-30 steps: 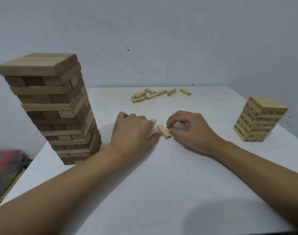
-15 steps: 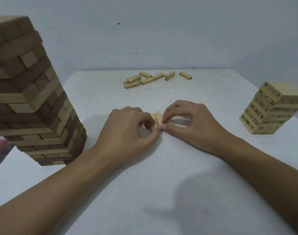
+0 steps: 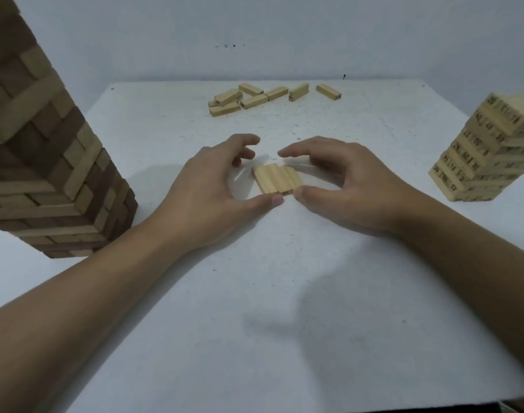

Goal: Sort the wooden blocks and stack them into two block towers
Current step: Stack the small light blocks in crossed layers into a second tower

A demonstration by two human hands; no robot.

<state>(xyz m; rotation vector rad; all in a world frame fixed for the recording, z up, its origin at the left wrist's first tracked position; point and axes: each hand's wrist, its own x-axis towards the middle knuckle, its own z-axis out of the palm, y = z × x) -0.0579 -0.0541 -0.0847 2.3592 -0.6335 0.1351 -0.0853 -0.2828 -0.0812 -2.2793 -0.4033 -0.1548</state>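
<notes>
- Head view: a row of three light blocks is seen lying flat on the white counter, side by side and touching, between the two hands.
- The left hand is set just to the left of the row; its thumb tip is pressed against the near left corner, while its fingers are arched beyond the row and kept apart from it, so the grip is held wide.
- The right hand is set just to the right; its thumb is laid against the near right corner, and its fingers are stretched above the far end of the row, with shadow seen beneath them. This grip is likewise held wide, with nothing enclosed.
- A printed number is seen on the near end of one block in the row, too small to be read.
- A tall tower of mixed dark and pale blocks is stood at the left edge of the counter, its top cut off by the frame.
- A shorter tower of light numbered blocks is stood at the right edge, well apart from the hands.
- Loose light blocks are scattered near the far edge, one of them propped tilted on another.
- A grey wall is seen behind the counter.
</notes>
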